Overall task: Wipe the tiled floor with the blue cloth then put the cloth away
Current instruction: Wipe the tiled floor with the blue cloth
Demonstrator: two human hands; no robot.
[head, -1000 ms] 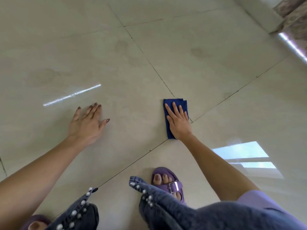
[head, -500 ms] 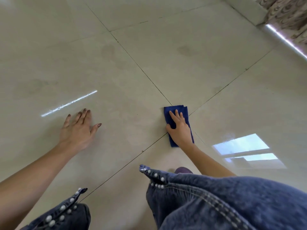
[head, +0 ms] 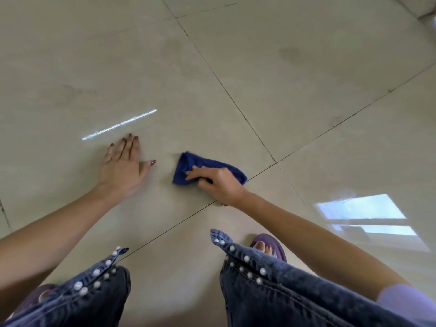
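- Floor (head: 306,95): pale glossy tiles, dark grout lines crossing right of centre.
- Streak of light (head: 119,125): lies on the left tile, just beyond the fingertips of the left hand.
- Left hand (head: 122,168): rests palm down on that same tile, fingers straight and close together, thumb spread toward the cloth; holds nothing and looks like a prop for the crouch.
- Blue cloth (head: 184,165): sits bunched on the same tile near its lower right corner, just right of the left thumb but apart from it, with its right end almost at the grout line.
- Right hand (head: 219,182): bears down on the cloth, forefinger stretched along it, other fingers curled into the fabric and gathering it; thumb hidden.
- Dull patch (head: 289,53): marks the far right tile, well apart from the cloth.
- Window reflection (head: 361,208): shines on the near right tile.
- Step in hand, by judgement: wiping, mid-stroke; putting away not yet begun, and no storage spot in view.
- Next move calls for steady downward pressure, a flatter cloth for fuller contact, a reach across the grout cross toward the dull patch, and a firmly planted left palm.
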